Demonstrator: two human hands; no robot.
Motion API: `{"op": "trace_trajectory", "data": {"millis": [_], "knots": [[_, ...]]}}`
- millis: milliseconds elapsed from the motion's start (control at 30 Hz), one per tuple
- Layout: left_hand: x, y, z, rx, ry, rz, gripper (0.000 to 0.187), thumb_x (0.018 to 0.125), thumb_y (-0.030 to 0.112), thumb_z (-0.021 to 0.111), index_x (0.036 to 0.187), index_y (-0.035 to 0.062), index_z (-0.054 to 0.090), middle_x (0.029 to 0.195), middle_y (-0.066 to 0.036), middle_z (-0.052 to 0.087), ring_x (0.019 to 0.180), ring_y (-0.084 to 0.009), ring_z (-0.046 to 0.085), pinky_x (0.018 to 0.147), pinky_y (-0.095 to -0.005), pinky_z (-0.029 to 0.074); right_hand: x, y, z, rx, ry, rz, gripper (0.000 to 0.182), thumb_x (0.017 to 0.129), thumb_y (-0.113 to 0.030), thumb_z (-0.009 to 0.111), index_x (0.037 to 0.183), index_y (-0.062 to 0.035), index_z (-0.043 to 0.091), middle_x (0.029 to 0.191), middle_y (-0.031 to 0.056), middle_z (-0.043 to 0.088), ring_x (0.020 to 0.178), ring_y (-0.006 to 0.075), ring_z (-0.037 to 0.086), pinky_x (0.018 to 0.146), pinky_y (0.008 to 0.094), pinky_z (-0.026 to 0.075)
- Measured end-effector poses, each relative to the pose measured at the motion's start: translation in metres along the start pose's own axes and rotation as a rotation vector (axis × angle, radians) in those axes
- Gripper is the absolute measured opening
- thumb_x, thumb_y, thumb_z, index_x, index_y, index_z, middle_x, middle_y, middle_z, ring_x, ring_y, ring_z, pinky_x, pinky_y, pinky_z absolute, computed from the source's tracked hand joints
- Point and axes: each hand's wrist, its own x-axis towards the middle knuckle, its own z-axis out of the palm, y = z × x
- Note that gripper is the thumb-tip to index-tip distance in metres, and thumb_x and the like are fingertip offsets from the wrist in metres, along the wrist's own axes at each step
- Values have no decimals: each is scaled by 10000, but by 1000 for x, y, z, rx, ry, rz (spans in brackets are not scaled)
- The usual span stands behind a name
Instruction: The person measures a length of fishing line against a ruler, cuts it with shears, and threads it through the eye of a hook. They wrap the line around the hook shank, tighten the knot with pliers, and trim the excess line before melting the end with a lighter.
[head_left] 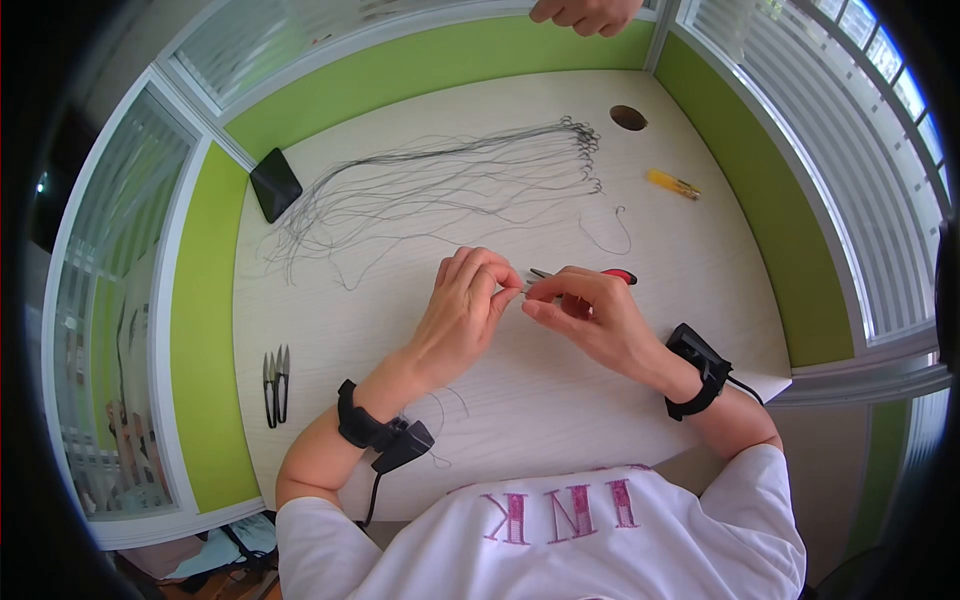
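My left hand and my right hand meet fingertip to fingertip above the middle of the table, both closed in a pinch. A tiny thin piece, apparently fishing line, shows between them; whether a hook is on it is hidden. Under my left forearm, a loose loop of fishing line lies on the table. Behind my right hand rests a red and black handled tool with a dark pointed tip, mostly covered by my fingers. Farther back is a bundle of fishing hooks with long dark lines trailing left.
One separate hook with line lies right of the bundle. A yellow tool and a cable hole are at the back right. Thread snips lie left, a black object back left. Another person's hand hangs over the green partition.
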Motion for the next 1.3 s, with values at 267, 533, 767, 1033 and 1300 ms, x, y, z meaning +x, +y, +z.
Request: {"op": "trace_trajectory", "data": {"millis": [267, 533, 767, 1033, 1300], "knots": [[-3, 12, 1, -147, 93, -50, 89, 841, 9, 580, 911, 7, 524, 957, -96, 528, 917, -251, 515, 810, -329, 418, -6, 0, 1, 119, 39, 102, 189, 810, -153, 674, 845, 31, 653, 615, 16, 565, 536, 46, 439, 477, 222, 370], [-3, 15, -6, -346, 24, -125, 58, 846, 14, 583, 881, 2, 539, 916, -82, 543, 889, -190, 530, 803, -288, 423, -4, -7, -11, 157, -24, 95, 228, 813, -191, 687, 885, 23, 661, 664, 29, 611, 540, 60, 461, 499, 222, 398], [-8, -18, 11, -633, 187, -303, 46, 876, 43, 574, 889, 4, 551, 895, -38, 556, 838, -129, 534, 801, -253, 422, 109, 31, -112, -733, 173, -62, 193, 786, -214, 687, 878, -45, 674, 774, 102, 663, 695, 227, 630, 606, 348, 487], [-12, -20, 13, -845, 202, -425, 82, 912, 97, 550, 947, 23, 550, 858, -20, 579, 831, -93, 560, 800, -245, 436, 260, 99, -139, -1175, 252, -295, 175, 809, -207, 655, 837, -34, 660, 945, 115, 641, 905, 291, 619, 742, 365, 498], [-11, -18, 10, -874, 190, -468, 96, 913, 111, 547, 942, 19, 544, 832, -28, 576, 796, -84, 548, 765, -233, 441, 289, 129, -131, -1719, 39, -581, 82, 726, -45, 618, 775, -23, 680, 887, 147, 647, 865, 260, 640, 766, 334, 515]]}}
